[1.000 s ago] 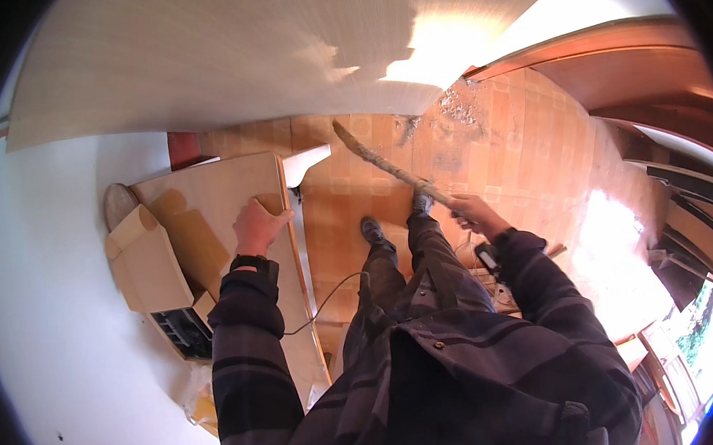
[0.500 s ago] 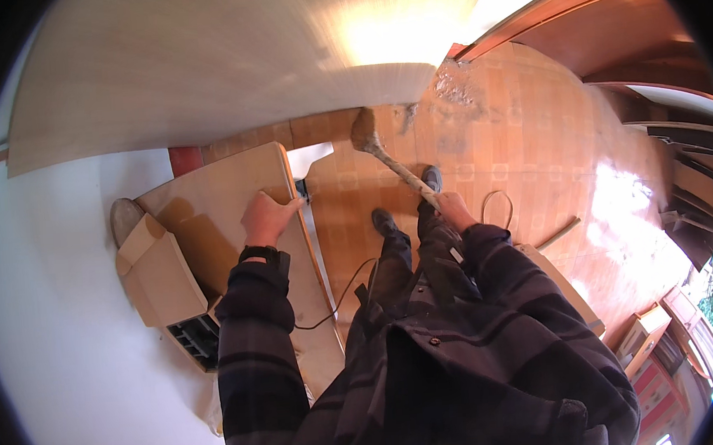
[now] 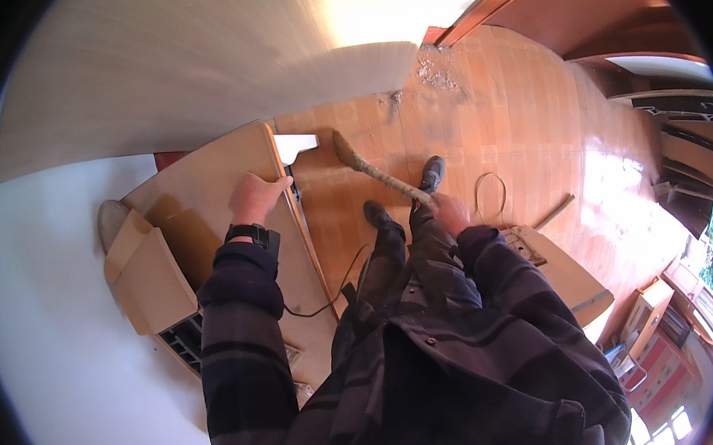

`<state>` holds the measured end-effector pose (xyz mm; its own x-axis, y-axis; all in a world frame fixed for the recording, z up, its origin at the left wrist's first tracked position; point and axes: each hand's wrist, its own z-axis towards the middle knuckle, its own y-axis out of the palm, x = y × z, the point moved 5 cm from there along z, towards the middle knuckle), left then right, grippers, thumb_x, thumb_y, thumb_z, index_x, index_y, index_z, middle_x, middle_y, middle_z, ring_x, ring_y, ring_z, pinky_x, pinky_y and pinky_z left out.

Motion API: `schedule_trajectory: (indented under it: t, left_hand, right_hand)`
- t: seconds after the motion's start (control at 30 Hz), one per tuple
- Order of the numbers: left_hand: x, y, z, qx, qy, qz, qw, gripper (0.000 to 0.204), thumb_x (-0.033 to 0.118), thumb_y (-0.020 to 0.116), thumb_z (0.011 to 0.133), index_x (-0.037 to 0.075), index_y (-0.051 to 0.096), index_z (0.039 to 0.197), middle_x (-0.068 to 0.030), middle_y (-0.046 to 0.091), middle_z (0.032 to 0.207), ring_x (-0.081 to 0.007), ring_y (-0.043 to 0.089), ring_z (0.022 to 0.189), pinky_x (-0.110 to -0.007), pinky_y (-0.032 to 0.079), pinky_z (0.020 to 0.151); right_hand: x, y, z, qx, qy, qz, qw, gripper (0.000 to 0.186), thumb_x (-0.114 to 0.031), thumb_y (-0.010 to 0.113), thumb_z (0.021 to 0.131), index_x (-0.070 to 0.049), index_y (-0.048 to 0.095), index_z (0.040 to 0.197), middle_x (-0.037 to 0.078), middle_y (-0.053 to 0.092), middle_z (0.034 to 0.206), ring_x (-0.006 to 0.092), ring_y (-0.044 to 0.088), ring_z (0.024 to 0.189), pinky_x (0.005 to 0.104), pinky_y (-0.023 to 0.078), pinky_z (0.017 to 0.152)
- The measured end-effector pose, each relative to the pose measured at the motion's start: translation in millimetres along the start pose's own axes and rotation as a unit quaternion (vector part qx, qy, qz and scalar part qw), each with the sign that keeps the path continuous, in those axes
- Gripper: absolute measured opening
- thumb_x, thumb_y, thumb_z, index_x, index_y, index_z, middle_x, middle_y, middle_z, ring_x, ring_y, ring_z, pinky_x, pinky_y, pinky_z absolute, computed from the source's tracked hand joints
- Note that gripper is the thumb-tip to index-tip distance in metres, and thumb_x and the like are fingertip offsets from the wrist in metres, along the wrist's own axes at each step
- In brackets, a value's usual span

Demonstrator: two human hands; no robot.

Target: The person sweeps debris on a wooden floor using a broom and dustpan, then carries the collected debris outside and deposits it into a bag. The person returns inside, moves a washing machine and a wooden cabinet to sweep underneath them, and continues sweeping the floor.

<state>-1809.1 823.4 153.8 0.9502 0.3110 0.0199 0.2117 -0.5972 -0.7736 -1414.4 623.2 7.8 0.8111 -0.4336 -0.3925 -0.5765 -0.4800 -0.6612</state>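
In my right hand (image 3: 450, 214) is the handle of a short straw-coloured broom (image 3: 378, 174), with my fingers wrapped round it. Its brown head points away from me over the wooden floor, left of my shoes. My left hand (image 3: 256, 200), with a dark watch at the wrist, rests on the desk top (image 3: 229, 169) beside its right edge. The thumb stretches out to that edge; the other fingers are mostly hidden under the hand. An opened cardboard box (image 3: 149, 270) stands on the desk, left of that hand.
Debris and dust (image 3: 435, 72) lie on the floor ahead, near a large pale panel (image 3: 197, 68). A dark cable (image 3: 321, 312) hangs off the desk's right edge. Right of me are a pale board-like piece (image 3: 571, 278), a stick (image 3: 556, 211) and a cable loop (image 3: 491, 196).
My right hand has drawn the broom head back from the panel, nearer to my feet. My left hand has stayed on the desk edge. The whole view has shifted slightly.
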Motion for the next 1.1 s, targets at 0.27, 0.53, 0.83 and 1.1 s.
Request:
schedule_trajectory:
  t: [0.27, 0.53, 0.83, 1.1]
  left_hand:
    - [-1, 2, 1, 0.004, 0.012, -0.013, 1.000, 0.065, 0.057, 0.077, 0.066, -0.005, 0.071, 0.086, -0.0227, 0.070, 0.083, -0.0360, 0.068, 0.082, -0.042, 0.053, 0.072]
    - [2, -1, -2, 0.016, 0.021, -0.028, 0.999, 0.069, 0.055, 0.076, 0.068, -0.009, 0.068, 0.093, -0.0265, 0.069, 0.090, -0.0382, 0.067, 0.088, -0.043, 0.052, 0.077]
    - [-2, 1, 3, -0.022, -0.009, -0.019, 1.000, 0.065, 0.056, 0.077, 0.067, -0.002, 0.070, 0.095, -0.0191, 0.071, 0.092, -0.0337, 0.068, 0.091, -0.041, 0.053, 0.078]
    - [1, -1, 1, -0.022, -0.001, -0.012, 1.000, 0.067, 0.058, 0.076, 0.067, -0.002, 0.070, 0.095, -0.0192, 0.071, 0.093, -0.0332, 0.068, 0.091, -0.041, 0.052, 0.078]
  right_hand:
    - [64, -74, 49, 0.041, 0.006, -0.086, 0.995, 0.031, -0.038, 0.056, 0.091, -0.016, 0.070, 0.108, 0.019, 0.069, 0.096, 0.0387, 0.065, 0.091, 0.0493, 0.050, 0.078]
    - [104, -154, 61, 0.103, -0.011, -0.061, 0.993, 0.031, -0.040, 0.055, 0.092, -0.014, 0.070, 0.102, 0.019, 0.068, 0.091, 0.0402, 0.065, 0.088, 0.0504, 0.050, 0.073]
    - [104, -156, -7, 0.049, 0.006, 0.004, 0.999, 0.038, -0.035, 0.058, 0.093, -0.004, 0.068, 0.113, 0.024, 0.067, 0.093, 0.0383, 0.067, 0.089, 0.0422, 0.051, 0.076]
    - [48, -55, -23, -0.070, -0.094, 0.066, 0.991, 0.031, -0.036, 0.057, 0.092, -0.011, 0.071, 0.103, 0.021, 0.067, 0.087, 0.0397, 0.065, 0.085, 0.0476, 0.050, 0.075]
